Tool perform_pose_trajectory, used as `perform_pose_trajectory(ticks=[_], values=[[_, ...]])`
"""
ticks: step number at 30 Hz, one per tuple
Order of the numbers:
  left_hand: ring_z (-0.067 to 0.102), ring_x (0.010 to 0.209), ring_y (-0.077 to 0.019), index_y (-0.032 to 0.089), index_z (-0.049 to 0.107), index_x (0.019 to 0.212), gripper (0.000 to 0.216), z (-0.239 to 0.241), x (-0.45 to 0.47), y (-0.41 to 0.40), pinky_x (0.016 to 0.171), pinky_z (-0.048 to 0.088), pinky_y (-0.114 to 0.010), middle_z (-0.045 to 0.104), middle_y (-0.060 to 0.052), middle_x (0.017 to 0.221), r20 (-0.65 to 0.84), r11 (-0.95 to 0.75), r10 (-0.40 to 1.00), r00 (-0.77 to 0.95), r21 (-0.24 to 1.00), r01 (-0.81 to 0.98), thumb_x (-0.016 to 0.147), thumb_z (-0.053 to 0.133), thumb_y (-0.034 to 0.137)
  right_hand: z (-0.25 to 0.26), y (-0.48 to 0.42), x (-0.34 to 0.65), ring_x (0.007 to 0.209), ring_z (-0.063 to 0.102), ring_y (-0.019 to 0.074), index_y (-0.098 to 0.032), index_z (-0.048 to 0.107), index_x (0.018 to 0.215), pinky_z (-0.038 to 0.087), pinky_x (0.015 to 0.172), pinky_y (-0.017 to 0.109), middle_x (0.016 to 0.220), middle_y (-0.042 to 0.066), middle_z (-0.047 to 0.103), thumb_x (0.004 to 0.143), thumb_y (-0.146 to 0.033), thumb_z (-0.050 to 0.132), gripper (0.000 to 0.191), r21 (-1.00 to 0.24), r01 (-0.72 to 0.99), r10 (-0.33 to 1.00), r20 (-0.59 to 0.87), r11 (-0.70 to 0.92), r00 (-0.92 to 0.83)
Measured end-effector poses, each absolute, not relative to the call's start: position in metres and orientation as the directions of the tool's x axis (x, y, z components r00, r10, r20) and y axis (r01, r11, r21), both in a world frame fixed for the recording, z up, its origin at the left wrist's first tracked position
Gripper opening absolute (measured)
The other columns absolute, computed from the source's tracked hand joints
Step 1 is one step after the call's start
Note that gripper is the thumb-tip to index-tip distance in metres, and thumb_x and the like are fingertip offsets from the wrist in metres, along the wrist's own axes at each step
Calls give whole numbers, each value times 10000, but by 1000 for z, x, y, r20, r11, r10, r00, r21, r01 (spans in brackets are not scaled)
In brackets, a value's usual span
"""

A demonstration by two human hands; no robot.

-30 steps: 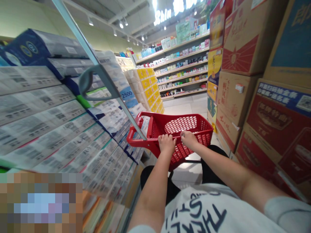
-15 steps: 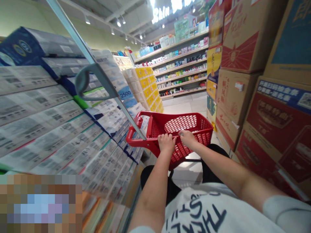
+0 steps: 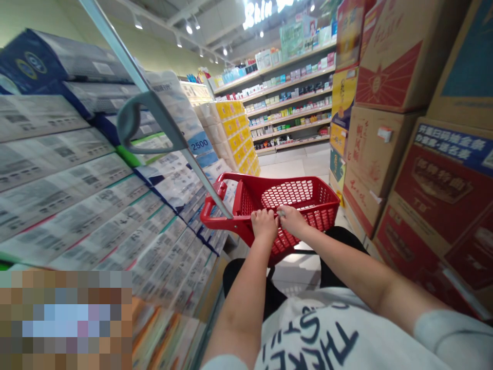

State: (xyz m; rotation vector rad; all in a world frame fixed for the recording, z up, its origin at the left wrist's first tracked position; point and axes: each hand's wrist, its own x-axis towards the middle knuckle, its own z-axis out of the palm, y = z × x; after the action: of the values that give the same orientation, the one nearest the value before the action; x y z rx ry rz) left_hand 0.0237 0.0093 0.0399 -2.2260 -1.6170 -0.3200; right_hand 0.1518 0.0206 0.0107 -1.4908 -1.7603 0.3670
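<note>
A red plastic shopping cart (image 3: pixel 308 200) with a mesh basket stands in the aisle right in front of me, and nothing shows inside it. My left hand (image 3: pixel 264 223) is closed round the cart's near rim. My right hand (image 3: pixel 290 220) grips the same rim just beside it, the two hands almost touching. A grey metal pole with a loop handle (image 3: pixel 133 121) slants across the left of the view down to the cart's rear edge.
Stacked packs of tissue paper (image 3: pixel 77 190) fill the shelving on the left. Tall piles of cardboard cartons (image 3: pixel 404 139) wall the right side. Yellow boxes (image 3: pixel 234 133) stand further along, and stocked shelves (image 3: pixel 288 103) cross the aisle's far end.
The cart and both hands stay together while the view has shifted slightly forward along the aisle. My right hand has edged closer to the left on the rim.
</note>
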Motion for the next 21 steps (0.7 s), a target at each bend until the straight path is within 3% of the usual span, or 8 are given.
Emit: perform_pose_trajectory(ticks=[4,11,17,21], values=[[479,980,-257,197,617,980,293,38,21,9,940,256,-430,610,-98,988,402,-282,854,331,-178,943,895,457,427,9,17,155,903,576,143,-161,644,958,381,837,241,977,65,676,861,-125,437,232,-596,717,900,425,361,-99],[485,968,-262,184,621,960,359,37,23,11,929,264,-436,611,-103,969,417,-271,852,317,-167,948,907,420,476,12,20,165,877,589,168,-171,676,933,375,786,255,951,82,693,879,-179,442,241,-536,833,945,323,139,51],[476,991,-263,192,612,975,270,38,19,11,942,256,-431,605,-101,985,391,-297,859,331,-146,944,895,469,407,16,24,147,846,576,146,-172,658,874,368,756,231,903,53,681,870,-135,408,252,-516,793,919,371,323,-133],[476,982,-261,190,616,955,313,37,18,10,941,261,-434,602,-102,967,407,-294,855,323,-132,947,906,439,443,0,22,178,878,570,164,-174,656,921,367,784,245,927,57,677,876,-149,420,241,-469,829,912,394,305,-113]])
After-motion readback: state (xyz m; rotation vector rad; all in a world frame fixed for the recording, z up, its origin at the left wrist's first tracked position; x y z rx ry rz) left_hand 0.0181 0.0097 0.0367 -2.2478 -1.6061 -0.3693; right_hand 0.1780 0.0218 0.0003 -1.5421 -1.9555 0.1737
